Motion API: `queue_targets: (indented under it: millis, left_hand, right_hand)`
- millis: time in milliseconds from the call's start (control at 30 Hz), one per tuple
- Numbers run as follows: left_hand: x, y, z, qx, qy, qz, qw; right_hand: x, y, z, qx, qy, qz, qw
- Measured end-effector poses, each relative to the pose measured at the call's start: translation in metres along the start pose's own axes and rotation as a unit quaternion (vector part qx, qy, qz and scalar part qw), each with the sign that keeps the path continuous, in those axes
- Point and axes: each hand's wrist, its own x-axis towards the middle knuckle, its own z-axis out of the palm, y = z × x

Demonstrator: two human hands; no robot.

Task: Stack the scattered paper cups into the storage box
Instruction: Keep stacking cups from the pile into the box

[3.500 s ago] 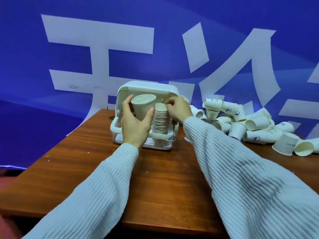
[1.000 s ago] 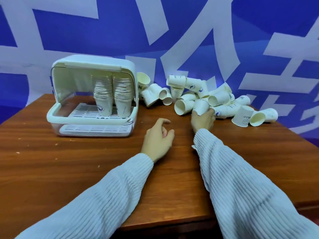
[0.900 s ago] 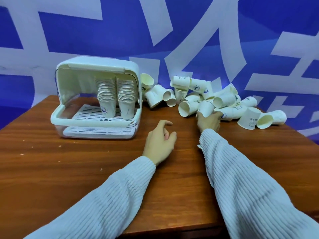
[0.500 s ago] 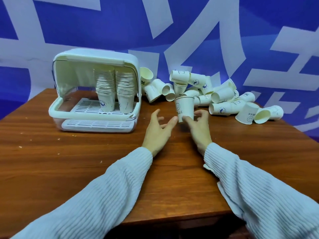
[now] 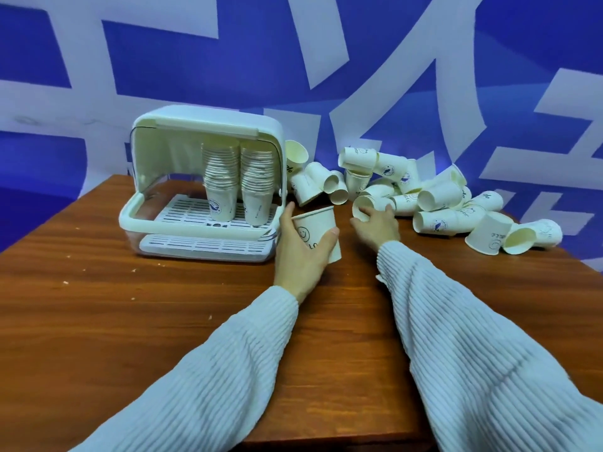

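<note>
Gripping one paper cup (image 5: pixel 318 228), the left hand (image 5: pixel 301 252) risks crushing it; the right hand (image 5: pixel 375 225), fingers spread and empty, could scatter the pile (image 5: pixel 434 197).

Storage box (image 5: pixel 208 151) sits on the table (image 5: pixel 130 321), left of centre, lid swung up, open side facing the person. Two stacks of cups stand side by side on its slatted tray: left stack (image 5: pixel 220 177), right stack (image 5: pixel 257 181), both toward the box's right side. Pile of loose cups (image 5: pixel 434 197) lies on the table right of the box, against the backdrop (image 5: pixel 326 60) behind. Left hand (image 5: pixel 303 252) is in front of the box's right corner, wrapped around one upright cup (image 5: pixel 318 228). Right hand (image 5: pixel 375 226) is just right of it, at the pile's near-left edge, fingertips touching a cup lying on its side (image 5: pixel 365 203).
</note>
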Motion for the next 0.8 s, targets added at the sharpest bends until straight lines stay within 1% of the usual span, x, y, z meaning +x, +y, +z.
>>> queue_targets:
  millis: [100, 167, 267, 333, 367, 433, 500, 567, 667, 733, 800]
  left_hand:
    - [0.003, -0.001, -0.001, 0.009, -0.001, 0.002, 1.000]
    - [0.004, 0.000, -0.002, 0.012, -0.002, 0.004, 1.000]
    - [0.002, 0.001, -0.003, 0.010, -0.007, 0.012, 1.000]
    - [-0.002, 0.007, -0.004, 0.001, -0.007, 0.023, 1.000]
    - [-0.004, 0.012, -0.006, -0.006, 0.001, 0.034, 0.999]
    - [-0.005, 0.023, -0.012, -0.031, 0.035, 0.054, 0.997]
    - [-0.003, 0.032, -0.026, -0.055, 0.088, 0.070, 0.992]
    - [-0.001, 0.038, -0.046, -0.060, 0.135, 0.090, 0.985]
    - [0.002, 0.041, -0.083, -0.049, 0.195, 0.114, 0.973]
    - [0.005, 0.041, -0.106, -0.044, 0.225, 0.118, 0.966]
    - [0.007, 0.039, -0.125, -0.033, 0.234, 0.117, 0.965]
  right_hand:
    - [0.011, 0.004, 0.010, 0.001, -0.008, 0.028, 1.000]
    - [0.009, 0.008, 0.013, 0.032, 0.017, 0.033, 0.999]
    - [-0.011, 0.011, 0.005, 0.091, 0.106, 0.046, 0.989]
    - [-0.026, 0.011, -0.002, 0.174, 0.177, 0.044, 0.968]
    - [-0.035, 0.008, -0.006, 0.231, 0.202, 0.026, 0.952]
    - [-0.050, -0.005, -0.012, 0.316, 0.220, -0.039, 0.922]
    - [-0.061, -0.026, -0.018, 0.371, 0.203, -0.101, 0.900]
    - [-0.071, -0.052, -0.022, 0.401, 0.159, -0.126, 0.893]
    - [-0.077, -0.095, -0.017, 0.348, 0.117, -0.185, 0.911]
    - [-0.077, -0.120, -0.006, 0.268, 0.099, -0.220, 0.933]
    - [-0.078, -0.137, 0.007, 0.171, 0.080, -0.239, 0.952]
